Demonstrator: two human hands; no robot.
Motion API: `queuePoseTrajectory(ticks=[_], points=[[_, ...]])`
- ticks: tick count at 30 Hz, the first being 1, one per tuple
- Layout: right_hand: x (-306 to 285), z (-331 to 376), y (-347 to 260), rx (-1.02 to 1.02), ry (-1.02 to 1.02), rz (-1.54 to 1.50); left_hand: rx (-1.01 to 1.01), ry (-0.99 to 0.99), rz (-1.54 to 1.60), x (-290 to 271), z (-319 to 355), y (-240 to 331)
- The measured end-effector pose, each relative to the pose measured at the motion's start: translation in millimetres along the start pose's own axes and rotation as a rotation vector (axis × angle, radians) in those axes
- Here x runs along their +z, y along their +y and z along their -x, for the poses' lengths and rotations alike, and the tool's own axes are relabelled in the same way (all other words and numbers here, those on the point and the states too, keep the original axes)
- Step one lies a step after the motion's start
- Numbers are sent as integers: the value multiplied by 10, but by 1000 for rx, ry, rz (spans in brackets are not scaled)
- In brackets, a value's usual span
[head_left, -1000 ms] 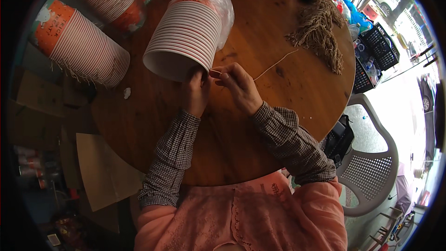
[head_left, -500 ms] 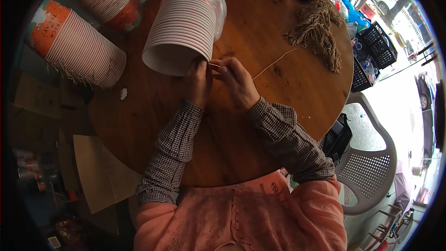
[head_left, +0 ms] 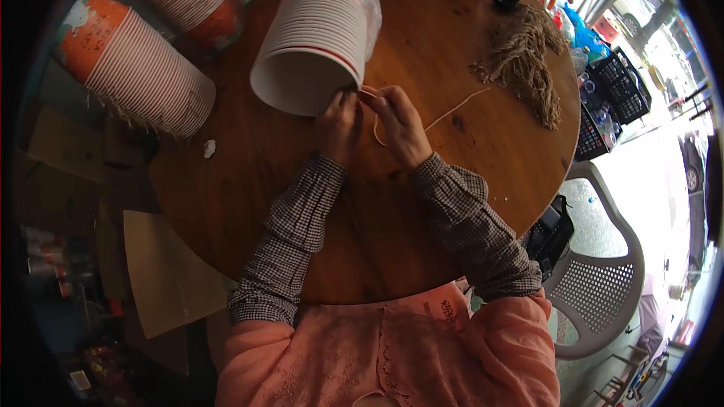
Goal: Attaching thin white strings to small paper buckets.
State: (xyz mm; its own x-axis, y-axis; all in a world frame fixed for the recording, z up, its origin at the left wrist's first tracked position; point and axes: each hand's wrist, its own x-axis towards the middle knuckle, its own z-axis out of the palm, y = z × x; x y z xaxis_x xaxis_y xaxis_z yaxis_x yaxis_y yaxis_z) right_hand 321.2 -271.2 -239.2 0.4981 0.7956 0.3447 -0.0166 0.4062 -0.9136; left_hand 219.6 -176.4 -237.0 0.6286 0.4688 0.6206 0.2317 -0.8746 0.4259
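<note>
A stack of nested white paper cups (head_left: pixel 313 26) lies tilted on the round wooden table, its open mouth facing me. My left hand (head_left: pixel 339 124) is closed at the lower right rim of the nearest cup, its fingertips partly hidden against the edge. Close beside it, my right hand (head_left: pixel 401 124) pinches a thin beige cord (head_left: pixel 456 108) by that same rim. One length of cord trails from the right hand across the tabletop to the right, and a small loop hangs between the hands. A bundle of similar beige cords (head_left: pixel 528 56) lies at the far right.
More cup stacks, orange-printed, stand at the left (head_left: pixel 154 68) and along the back. A clear plastic bag (head_left: pixel 369 0) wraps the worked stack's far end. A white scrap (head_left: pixel 210 148) rests on the table (head_left: pixel 377 256). Right of it are a plastic chair (head_left: pixel 599 286) and black crates (head_left: pixel 622 83).
The whole view has shifted slightly. My right hand has drawn nearer the cup rim, and a cord loop now shows between my hands.
</note>
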Motion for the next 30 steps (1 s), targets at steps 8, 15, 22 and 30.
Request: queuePoseTrajectory(ticks=[8, 15, 22, 30], points=[[-376, -116, -64, 57, 59, -107, -183, 603, 28, -528, -59, -351], [-248, -154, -51, 90, 40, -149, -307, 530, 76, -519, -59, -834], [-170, -184, -35, 103, 4, -170, -393, 474, 144, -516, -14, -874], [-110, -403, 33, 302, 137, -323, -513, 339, 278, -540, 129, -816]])
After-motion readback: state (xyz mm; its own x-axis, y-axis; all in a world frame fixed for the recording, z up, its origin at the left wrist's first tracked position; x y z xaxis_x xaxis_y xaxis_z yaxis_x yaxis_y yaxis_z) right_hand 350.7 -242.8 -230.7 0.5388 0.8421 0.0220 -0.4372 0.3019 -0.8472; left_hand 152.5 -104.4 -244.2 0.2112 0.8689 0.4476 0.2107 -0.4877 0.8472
